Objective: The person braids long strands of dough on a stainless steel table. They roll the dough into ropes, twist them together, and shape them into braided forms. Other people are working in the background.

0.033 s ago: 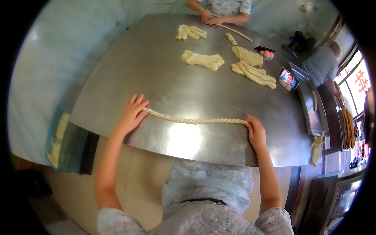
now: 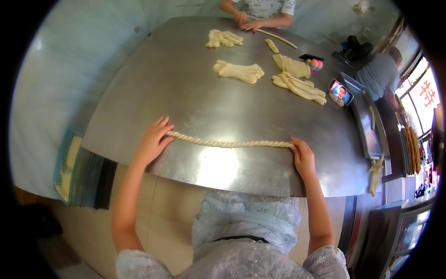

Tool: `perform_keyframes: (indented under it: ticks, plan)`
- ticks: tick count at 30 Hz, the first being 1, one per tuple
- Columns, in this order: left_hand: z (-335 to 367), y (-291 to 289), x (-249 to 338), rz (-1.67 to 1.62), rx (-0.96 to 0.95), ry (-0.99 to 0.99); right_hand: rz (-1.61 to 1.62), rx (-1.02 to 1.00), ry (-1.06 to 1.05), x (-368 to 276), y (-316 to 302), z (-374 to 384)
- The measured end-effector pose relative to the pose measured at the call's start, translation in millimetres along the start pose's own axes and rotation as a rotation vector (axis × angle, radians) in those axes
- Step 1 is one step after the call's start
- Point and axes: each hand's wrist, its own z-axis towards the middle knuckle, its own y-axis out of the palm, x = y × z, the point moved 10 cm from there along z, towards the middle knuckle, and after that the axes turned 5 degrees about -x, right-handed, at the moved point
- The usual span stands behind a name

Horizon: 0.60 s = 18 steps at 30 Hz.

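A long twisted dough rope (image 2: 227, 143) lies across the near part of the metal table (image 2: 153, 100), sagging slightly between my hands. My left hand (image 2: 154, 139) rests flat at its left end, fingers stretched out and apart, with the rope's end beside the thumb. At the right end, the fingers of my right hand (image 2: 303, 156) are closed on the rope's tip. Farther off lie a pale dough bundle (image 2: 238, 71), another bundle of dough strips (image 2: 225, 38), and two more heaps, the folded dough (image 2: 291, 66) and the long strips (image 2: 299, 88).
Across the table, a person's hands (image 2: 246, 23) work a thin dough twist (image 2: 278, 38). A propped phone (image 2: 340, 91) stands by a metal tray (image 2: 374, 144) on the right. Another person (image 2: 378, 74) bends beyond it. A blue bin (image 2: 65, 162) stands at the left.
My left hand has slid slightly nearer to me, and the rope's left end has come down with it. My right hand stays almost in place.
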Motion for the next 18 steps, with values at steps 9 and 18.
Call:
perform_keyframes:
  ticks: [9,18]
  plan:
    - [-26.9,-2.8,-9.3,-0.356,0.079,-0.219,0.118,-0.062,-0.128,-36.9,24.4,1.5]
    - [-80.3,-70.4,-133.6,0.031,0.113,-0.435,-0.257,0.086,0.152,73.6,-141.5,-88.4]
